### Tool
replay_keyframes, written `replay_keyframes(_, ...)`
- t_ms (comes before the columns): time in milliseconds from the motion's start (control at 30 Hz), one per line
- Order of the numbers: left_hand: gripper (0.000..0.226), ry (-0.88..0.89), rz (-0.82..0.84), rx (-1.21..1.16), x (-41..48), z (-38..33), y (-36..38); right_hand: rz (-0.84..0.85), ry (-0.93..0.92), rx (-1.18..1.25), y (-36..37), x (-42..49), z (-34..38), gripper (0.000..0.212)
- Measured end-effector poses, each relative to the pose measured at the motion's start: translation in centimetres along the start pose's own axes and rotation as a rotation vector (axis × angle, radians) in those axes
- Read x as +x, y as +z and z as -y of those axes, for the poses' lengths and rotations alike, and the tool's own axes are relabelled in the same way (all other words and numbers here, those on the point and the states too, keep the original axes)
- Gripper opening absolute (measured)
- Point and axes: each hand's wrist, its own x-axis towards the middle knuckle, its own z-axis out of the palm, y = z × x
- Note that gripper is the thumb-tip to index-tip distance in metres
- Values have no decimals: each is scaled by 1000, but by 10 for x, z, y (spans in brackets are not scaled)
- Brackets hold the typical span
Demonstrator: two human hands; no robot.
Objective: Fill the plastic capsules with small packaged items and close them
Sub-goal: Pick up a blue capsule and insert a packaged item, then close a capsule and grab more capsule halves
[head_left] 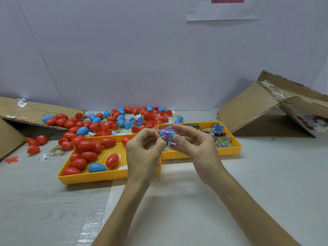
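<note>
Your right hand (192, 145) grips a blue capsule half (171, 136) while your left hand (142, 150) pinches a purple packet (166, 134) at its mouth. At 8 o'clock, a yellow grid tray (92, 178) holds closed red capsules (87, 145) and one blue capsule (97, 167) — at 3 o'clock, a second yellow tray (230, 151) holds small packets (221, 140).

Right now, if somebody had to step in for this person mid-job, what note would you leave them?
Left hand: pinches the purple packet, which is partly inside the blue capsule half.
Right hand: grips the blue capsule half above the trays.
Supplies: more small packets lie in the right yellow tray.
Done: closed capsules, mostly red, lie in the left yellow tray.
Left: push this packet in, fit the other half and close it. The loose pile behind includes open halves.
</note>
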Motion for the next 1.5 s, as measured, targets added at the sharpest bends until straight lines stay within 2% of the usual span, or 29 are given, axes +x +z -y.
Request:
replay_keyframes(100, 17, -54, 91, -35, 6, 1, -5, -24, 36, 4, -2, 2, 1, 30)
replay_keyframes(167, 11, -67, 106, 50, 12, 3, -13, -117, 120, 12, -10, 6, 2, 21)
replay_keyframes(267, 14, -92, -18, 499, 19, 11, -31, -200, 297, 37, -29, 13, 3, 11)
replay_keyframes(300, 19, -149, -37, 698, 21, 14, -38, -193, 348, 57, -35, 15, 5, 13)
replay_keyframes(367, 30, -373, 49, 1002, 24, 19, -52, -163, 442, 88, -45, 18, 9, 18)
replay_keyframes(400, 36, -482, 114, 1067, 26, 19, -58, -157, 488, 103, -49, 19, 11, 19)
replay_keyframes(467, 41, -589, 183, 1089, 29, 18, -65, -163, 553, 130, -56, 26, 21, 18)
replay_keyframes(533, 42, -597, 190, 1055, 31, 17, -68, -200, 505, 206, -66, 38, 41, 21)
replay_keyframes(633, 43, -567, 195, 1050, 31, 16, -66, -362, 215, 608, -99, 61, 86, 24)
replay_keyframes(700, 44, -554, 176, 1035, 29, 17, -65, -471, 83, 704, -118, 68, 108, 24)
replay_keyframes(767, 44, -540, 135, 976, 29, 18, -65, -509, 109, 552, -127, 67, 104, 23)
replay_keyframes(833, 44, -522, 77, 880, 29, 20, -65, -537, 156, 276, -123, 64, 83, 17)
replay_keyframes(933, 34, -476, 34, 747, 29, 22, -61, -605, 67, -351, -108, 54, 43, 15)
replay_keyframes(1033, 21, -341, -77, 716, 28, 22, -58, -474, -85, -921, -95, 45, 5, 18)
replay_keyframes(1100, 27, -282, -209, 850, 28, 21, -61, -340, -31, -1244, -91, 42, -16, 28)
replay_keyframes(1167, 39, -377, -228, 1008, 31, 21, -67, -249, 98, -1463, -92, 43, -24, 41)
replay_keyframes(1233, 45, -555, -79, 1100, 34, 19, -72, -228, 151, -1482, -92, 43, -23, 43)
replay_keyframes(1300, 46, -631, 53, 1130, 34, 18, -72, -235, 140, -1449, -92, 43, -20, 36)
replay_keyframes(1500, 36, -626, 98, 1031, 35, 19, -74, -326, 33, -1233, -87, 35, -17, 13)
